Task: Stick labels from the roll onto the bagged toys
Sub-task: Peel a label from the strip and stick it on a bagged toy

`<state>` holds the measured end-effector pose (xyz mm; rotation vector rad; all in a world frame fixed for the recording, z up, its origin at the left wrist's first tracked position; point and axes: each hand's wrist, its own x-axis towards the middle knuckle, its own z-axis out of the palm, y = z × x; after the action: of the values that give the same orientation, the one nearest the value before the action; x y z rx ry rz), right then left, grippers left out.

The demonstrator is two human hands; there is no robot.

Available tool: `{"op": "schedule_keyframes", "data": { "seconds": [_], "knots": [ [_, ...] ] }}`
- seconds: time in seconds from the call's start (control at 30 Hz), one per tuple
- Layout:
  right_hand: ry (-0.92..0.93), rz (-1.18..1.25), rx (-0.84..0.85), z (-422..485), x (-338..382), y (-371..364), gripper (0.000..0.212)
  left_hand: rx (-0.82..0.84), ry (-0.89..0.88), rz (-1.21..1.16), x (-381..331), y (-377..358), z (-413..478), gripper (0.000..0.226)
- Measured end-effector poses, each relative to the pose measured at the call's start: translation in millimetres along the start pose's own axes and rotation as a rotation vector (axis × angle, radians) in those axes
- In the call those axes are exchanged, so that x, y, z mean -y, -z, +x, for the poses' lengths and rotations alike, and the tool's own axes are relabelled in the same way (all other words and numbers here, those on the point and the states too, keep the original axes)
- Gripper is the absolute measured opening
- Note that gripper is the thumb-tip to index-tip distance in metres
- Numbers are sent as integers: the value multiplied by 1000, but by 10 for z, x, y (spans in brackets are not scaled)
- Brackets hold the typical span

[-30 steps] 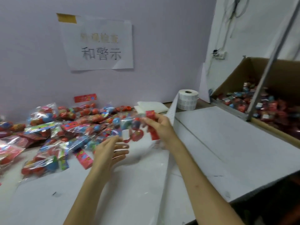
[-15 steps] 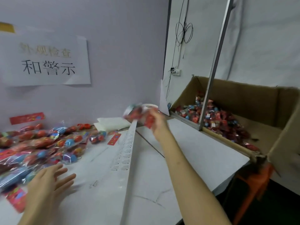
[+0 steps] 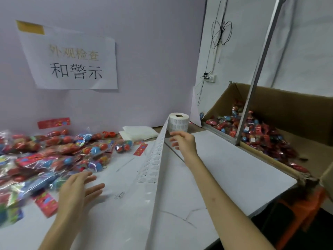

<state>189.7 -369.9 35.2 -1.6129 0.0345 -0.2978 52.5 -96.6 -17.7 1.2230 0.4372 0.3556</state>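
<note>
Label roll at the back of the counter, strip trailed forward
Bagged toys are heaped left of the roll; right hand, just before it, and left hand are held open, empty. The strip could be snagged and torn by a careless reach.

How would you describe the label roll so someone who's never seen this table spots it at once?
Follow the far edge of the white table to the corner beside the cardboard box. The label roll stands there on end, just beyond the right hand. It alone is a white cylinder with a brown core, trailing a long label strip toward the camera.
</note>
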Motion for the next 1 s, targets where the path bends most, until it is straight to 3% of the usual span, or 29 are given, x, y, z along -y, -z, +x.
{"op": "schedule_keyframes", "data": {
  "seconds": [0.17,0.3,0.4,0.5,0.57,0.7,0.83,1.0],
  "knots": [
    [199,-148,355,-220,394,-578,23,-4,-9,29,-24,-28,-66,20],
    [269,-241,492,-365,458,-1107,20,-17,-7,39,-37,-30,-56,17],
    [308,-425,585,-417,327,-1516,42,-24,0,48,-26,-18,-42,18],
    [384,-780,605,-388,96,-1856,73,-39,2,53,-7,1,-37,17],
    [436,-943,597,-353,-61,-1999,77,-49,-1,57,5,8,-39,12],
    [487,-865,544,-276,-286,-2113,59,-55,0,51,6,11,-29,12],
    [442,-711,457,-275,-300,-2083,26,-45,9,36,-1,-6,-43,12],
    [450,-584,405,-391,-154,-1928,17,-22,88,-36,-59,-5,-72,20]
  ]
}}
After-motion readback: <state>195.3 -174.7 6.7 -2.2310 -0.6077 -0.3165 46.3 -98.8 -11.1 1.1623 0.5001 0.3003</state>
